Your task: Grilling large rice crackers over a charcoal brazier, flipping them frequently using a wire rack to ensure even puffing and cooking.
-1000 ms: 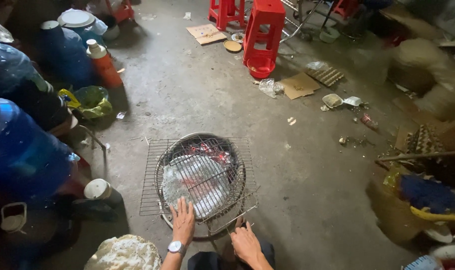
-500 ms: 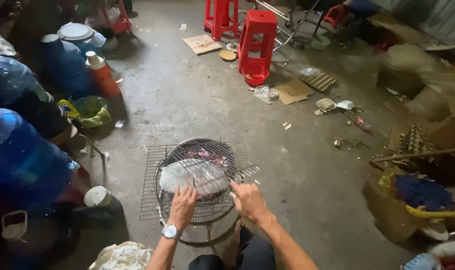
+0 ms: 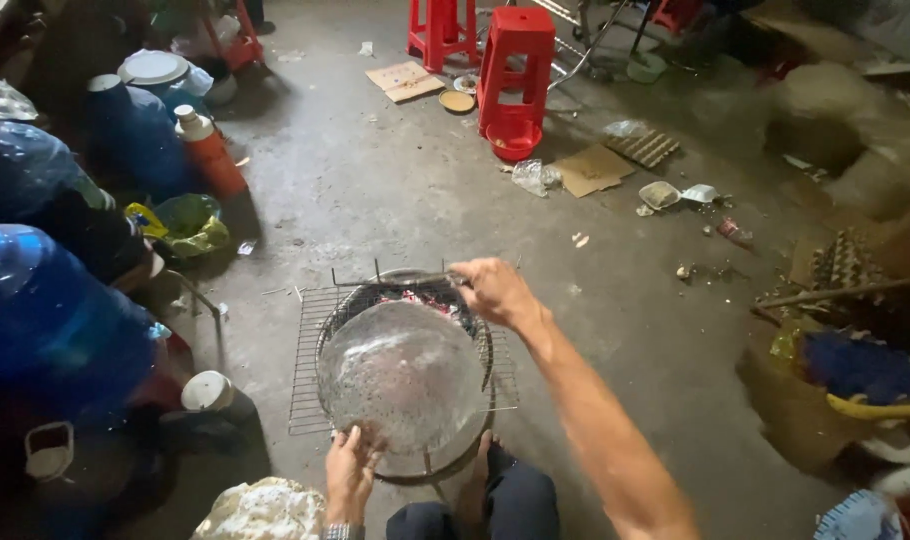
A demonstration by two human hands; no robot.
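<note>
My left hand: fingers pinching near rim of round translucent sheet, frame centre-bottom | my right hand: closed around thin metal rod | sheet over wire grill rack, glowing charcoal stove.

The wire grill rack is thin bare metal, dulled and greyish, and the round sheet over it looks like a pale, translucent, finely pitted film. The floor is rough matt concrete, the stool glossy red plastic, and the water jug shiny blue plastic.
</note>
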